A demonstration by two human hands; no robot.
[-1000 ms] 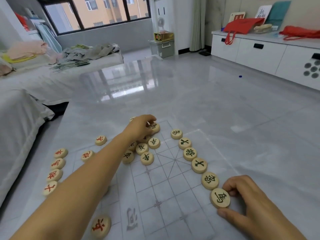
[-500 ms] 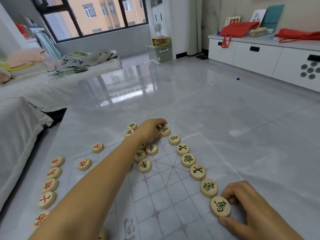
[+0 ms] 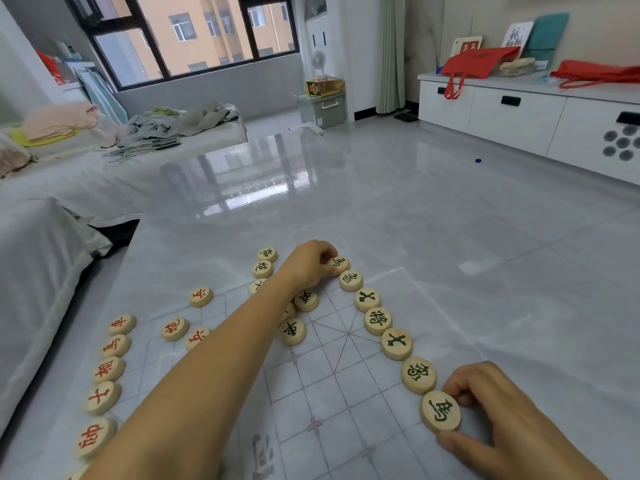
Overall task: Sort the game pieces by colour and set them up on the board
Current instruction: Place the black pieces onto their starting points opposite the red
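The left hand (image 3: 311, 265) is reaching across the board (image 3: 332, 386) with its fingers curled down onto the far horse piece (image 3: 340, 263), gripping it at the far end of the dark row (image 3: 377, 321). The right hand (image 3: 491, 420) is pinching the near horse piece (image 3: 440, 410) between thumb and curled fingers at the near end of the same row. Between the 2 horses, 5 dark-marked discs are lying in a line along the board's right edge, each touching or just beside its neighbour. The step in hand appears to be seating both horses on their line crossings. To do it well, the operator should be sliding each disc flat and centring it on a crossing of the printed grid; whether either disc is centred cannot be told here. The left forearm is passing low over the loose dark pieces (image 3: 292, 330), so it should be lifting clear to avoid sweeping them. The red pieces (image 3: 108, 369) are lying in a column at the left edge, with 3 more further in. The board is lying on a glossy grey table (image 3: 450, 271), where the thin sheet is likely to slip under sideways pressure.
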